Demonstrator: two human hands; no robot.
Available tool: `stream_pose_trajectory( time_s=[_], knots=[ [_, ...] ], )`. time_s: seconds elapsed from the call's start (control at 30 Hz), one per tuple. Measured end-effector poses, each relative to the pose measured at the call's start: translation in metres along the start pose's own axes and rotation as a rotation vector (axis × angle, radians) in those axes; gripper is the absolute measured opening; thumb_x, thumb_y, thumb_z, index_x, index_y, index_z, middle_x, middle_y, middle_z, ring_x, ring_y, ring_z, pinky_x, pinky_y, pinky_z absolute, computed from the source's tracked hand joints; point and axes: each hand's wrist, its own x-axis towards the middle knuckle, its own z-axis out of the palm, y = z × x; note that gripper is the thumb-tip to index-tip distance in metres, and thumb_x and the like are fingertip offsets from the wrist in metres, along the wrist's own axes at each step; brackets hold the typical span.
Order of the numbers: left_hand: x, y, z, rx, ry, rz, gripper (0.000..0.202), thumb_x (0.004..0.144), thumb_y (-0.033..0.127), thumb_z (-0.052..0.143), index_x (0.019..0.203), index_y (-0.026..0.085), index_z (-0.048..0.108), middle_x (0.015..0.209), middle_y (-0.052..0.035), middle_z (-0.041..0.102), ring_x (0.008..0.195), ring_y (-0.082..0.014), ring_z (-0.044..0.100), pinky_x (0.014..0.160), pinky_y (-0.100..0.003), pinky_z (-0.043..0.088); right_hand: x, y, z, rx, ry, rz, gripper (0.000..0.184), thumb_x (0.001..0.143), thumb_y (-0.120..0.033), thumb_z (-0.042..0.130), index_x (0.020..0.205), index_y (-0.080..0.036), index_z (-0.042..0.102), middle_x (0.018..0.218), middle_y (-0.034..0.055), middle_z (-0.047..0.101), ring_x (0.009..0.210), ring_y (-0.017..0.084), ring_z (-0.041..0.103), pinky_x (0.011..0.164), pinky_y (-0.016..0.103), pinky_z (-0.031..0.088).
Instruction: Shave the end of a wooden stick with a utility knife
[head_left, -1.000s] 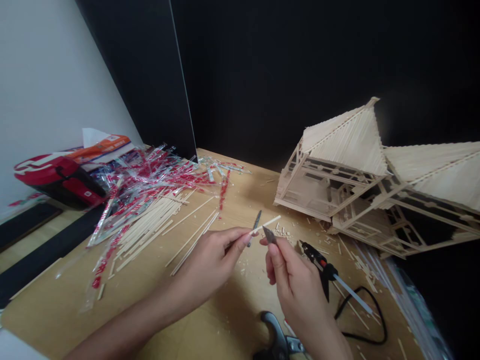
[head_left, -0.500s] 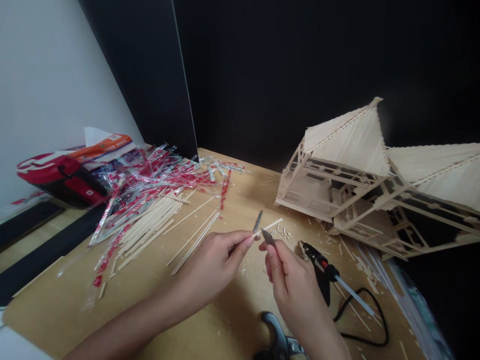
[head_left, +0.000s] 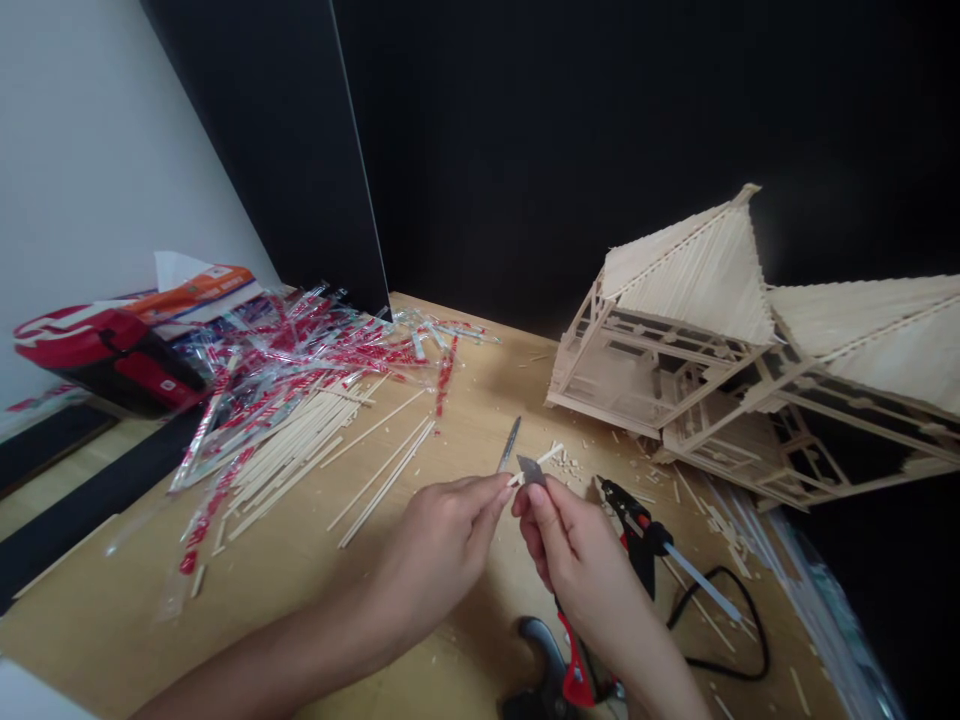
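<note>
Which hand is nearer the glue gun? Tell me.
Right. The right hand sits just left of the glue gun, almost touching it; the left hand is further left, beyond the right hand.

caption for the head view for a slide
Left hand pinches a thin wooden stick; right hand sets a small blade to it.

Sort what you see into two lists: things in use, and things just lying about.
In use: left hand; right hand; short pale wooden stick; small grey blade.

Lying about: black-and-red glue gun; loose wooden sticks; clear red-printed wrappers; stick-built model house.
</note>
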Motion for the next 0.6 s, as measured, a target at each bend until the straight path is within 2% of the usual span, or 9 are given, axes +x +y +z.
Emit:
stream_pose_trajectory(
  time_s=[0.1,0.17,0.27,0.37,0.43,0.5,0.6],
  knots=[
    [0.001,0.0,0.0,-0.022,-0.027,-0.015,0.028,0.098,0.024,0.037,0.087,0.017,0.062,0.079,-0.0018,0.066,0.071,-0.0138,0.059,0.067,-0.022,0.04,0.002,-0.002,0.001,0.14,0.0,0.04,0.035,0.098,-0.047,0.034,0.081,-0.02,0.049,0.057,-0.0061,0.041,0.043,0.007,0.037,0.039,0.018,0.029],
    [0.002,0.0,-0.001,-0.061,-0.065,-0.023,0.028,0.097,0.024,0.038,0.082,0.017,0.06,0.075,-0.0002,0.063,0.068,-0.0126,0.056,0.065,-0.022,0.038,0.003,-0.004,0.0,0.306,-0.051,0.096,0.036,0.097,-0.049,0.035,0.081,-0.019,0.049,0.058,-0.0065,0.04,0.042,0.007,0.037,0.038,0.017,0.029],
    [0.003,0.0,-0.003,-0.142,-0.098,-0.048,0.031,0.098,0.027,0.038,0.076,0.017,0.057,0.065,0.0031,0.054,0.059,-0.0101,0.048,0.058,-0.021,0.034,0.002,-0.008,-0.002,0.442,-0.076,0.124,0.037,0.097,-0.05,0.035,0.085,-0.019,0.051,0.058,-0.0068,0.041,0.042,0.007,0.035,0.038,0.018,0.029],
    [0.005,-0.002,-0.004,-0.234,-0.068,-0.081,0.033,0.098,0.034,0.039,0.078,0.017,0.058,0.06,0.0053,0.044,0.054,-0.0092,0.04,0.053,-0.021,0.031,-0.002,-0.013,-0.005,0.198,0.04,-0.012,0.033,0.098,-0.044,0.035,0.094,-0.018,0.055,0.061,-0.0049,0.042,0.052,0.01,0.042,0.047,0.021,0.034],
    [0.005,-0.003,-0.003,-0.299,-0.039,-0.103,0.031,0.097,0.037,0.039,0.089,0.016,0.062,0.059,0.0052,0.043,0.053,-0.0097,0.04,0.052,-0.02,0.031,-0.006,-0.018,-0.007,-0.023,0.101,-0.144,0.028,0.099,-0.037,0.035,0.1,-0.02,0.058,0.069,-0.0016,0.047,0.068,0.013,0.05,0.062,0.024,0.041],
    [0.006,-0.003,-0.002,-0.351,-0.014,-0.121,0.031,0.097,0.037,0.04,0.103,0.016,0.062,0.06,0.0044,0.046,0.053,-0.0104,0.042,0.051,-0.021,0.032,-0.009,-0.022,-0.008,-0.171,0.105,-0.244,0.026,0.1,-0.031,0.034,0.105,-0.021,0.057,0.083,0.0021,0.053,0.084,0.016,0.053,0.076,0.028,0.042],
    [0.005,-0.003,-0.003,-0.37,-0.015,-0.122,0.031,0.096,0.035,0.041,0.109,0.015,0.062,0.061,0.0037,0.048,0.055,-0.0105,0.042,0.051,-0.02,0.032,-0.01,-0.024,-0.005,-0.318,0.088,-0.289,0.025,0.099,-0.027,0.032,0.105,-0.022,0.057,0.092,0.0046,0.055,0.087,0.019,0.052,0.077,0.032,0.041]
  ],
)
